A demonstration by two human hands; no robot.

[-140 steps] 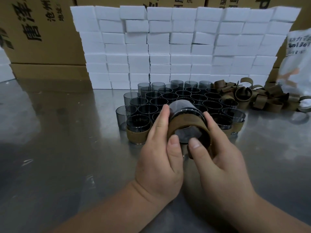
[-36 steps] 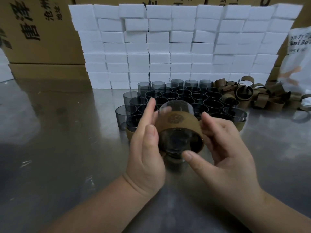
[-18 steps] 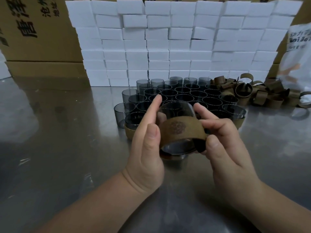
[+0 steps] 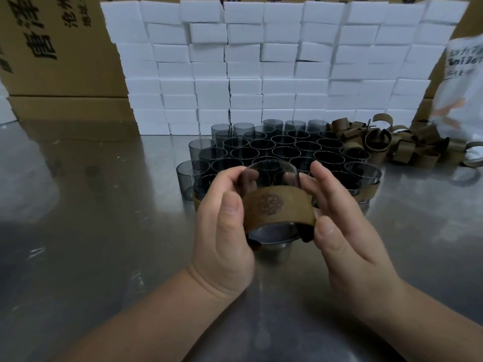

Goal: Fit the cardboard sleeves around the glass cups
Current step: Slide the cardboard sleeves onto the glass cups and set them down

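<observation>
Far left: brown cartons (image 4: 60,48) printed with black characters, standing at the back edge of the steel tabletop (image 4: 91,231). Next along, a wall of white foam blocks (image 4: 261,74), stacked many rows high. In front of the wall, a tight cluster of grey cups (image 4: 274,150), mouths up, with a brown band around the front-left and front-right ones.

Nearer the camera, left hand (image 4: 222,231) curled round the glass cup (image 4: 269,176): thumb flat against the left end of the cardboard sleeve (image 4: 277,207), fingers bent behind the glass. Cup held up off the tabletop, just in front of the cluster, roughly upright, rim at the top. Sleeve wrapped around the lower half, round stamped emblem facing the camera, loose ends poking out below at both sides. Right hand (image 4: 347,231) pinching the sleeve's right end, thumb tip in front, fingers behind the cup.

Further right, beside the cluster, a heap of loose sleeves (image 4: 407,145). Far right, a white printed bag (image 4: 462,87).
</observation>
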